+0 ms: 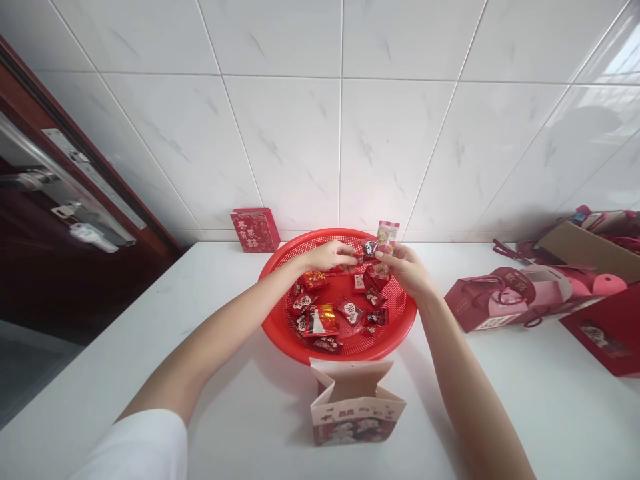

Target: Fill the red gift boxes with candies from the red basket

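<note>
A round red plastic basket (280, 333) holds several wrapped candies, among them a red and gold packet (321, 320). Above its back part, my left hand (330, 257) is closed, its fingertips pinching the edge of a small dark red candy (369, 249). My right hand (406, 268) grips a pink and white candy packet (387, 235) between thumb and fingers, beside that same dark candy. An open paper box (354, 427) with printed figures stands upright in front of the basket.
Behind the basket's left side stands a small red box (256, 231), near the tiled wall (290, 147). Pink gift boxes (510, 299) and a red box (600, 337) sit on the right of the white table (225, 413). A dark red door (45, 267) is at left.
</note>
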Tool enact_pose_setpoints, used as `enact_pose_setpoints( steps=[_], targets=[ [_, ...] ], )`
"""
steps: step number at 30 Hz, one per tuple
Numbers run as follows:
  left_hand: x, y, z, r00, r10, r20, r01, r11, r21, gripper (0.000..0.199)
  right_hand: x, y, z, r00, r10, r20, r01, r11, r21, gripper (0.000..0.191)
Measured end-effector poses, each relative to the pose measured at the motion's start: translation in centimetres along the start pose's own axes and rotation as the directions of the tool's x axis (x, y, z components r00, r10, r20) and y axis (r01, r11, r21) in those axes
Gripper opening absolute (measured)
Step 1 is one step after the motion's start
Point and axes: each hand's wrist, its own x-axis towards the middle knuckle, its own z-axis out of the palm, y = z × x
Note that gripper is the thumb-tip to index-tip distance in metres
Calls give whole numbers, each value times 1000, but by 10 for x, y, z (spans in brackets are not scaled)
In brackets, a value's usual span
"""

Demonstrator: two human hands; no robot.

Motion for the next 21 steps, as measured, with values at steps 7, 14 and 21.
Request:
enact_pose_setpoints(
  steps=[7, 14, 21],
  targets=[
    [1, -9, -1, 988, -124, 90, 102, 971, 216, 19, 3, 4, -3, 999, -22, -46, 21, 999, -39, 35],
    [-3, -14, 8, 961, -243, 134, 149, 861, 487, 24, 2, 4, -1, 999, -9, -45, 7, 999, -31, 36],
    [-3, -3, 26, 929, -263, 260, 50, 787, 616, 67, 2, 3, 0, 1000, -11, -27, 9, 999, -54, 33]
  ],
)
